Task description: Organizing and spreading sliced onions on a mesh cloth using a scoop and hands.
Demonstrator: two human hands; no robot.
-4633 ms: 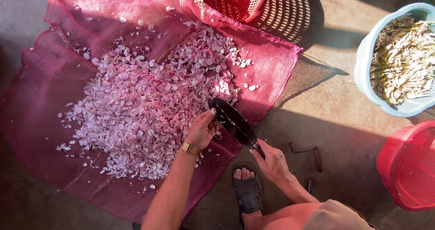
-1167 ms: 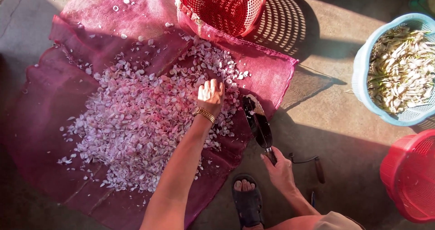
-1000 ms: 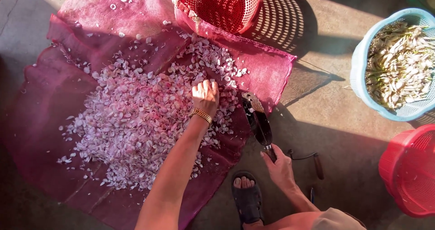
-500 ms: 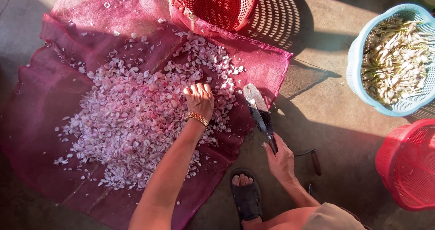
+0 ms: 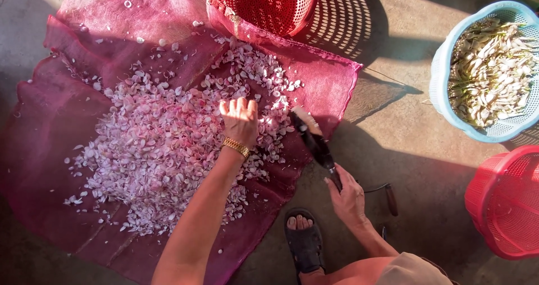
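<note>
Since the petals (image 5: 163, 150) heaped on the red cloth (image 5: 45, 139) look light & frail, left hand (image 5: 240, 119) rests fingers spread, gripping nothing; right hand (image 5: 347, 198) clenches brush (image 5: 314, 142) by its handle.

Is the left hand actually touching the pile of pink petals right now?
Touching. The head view shows the left hand pressed palm-down on the petals, fingers spread, with no gap visible beneath it.

Thin, matt pale-pink petals (image 5: 168, 144) cover a coarse magenta mesh cloth (image 5: 50, 144) on rough concrete floor (image 5: 393, 150), beside perforated glossy plastic baskets (image 5: 264, 4).
</note>
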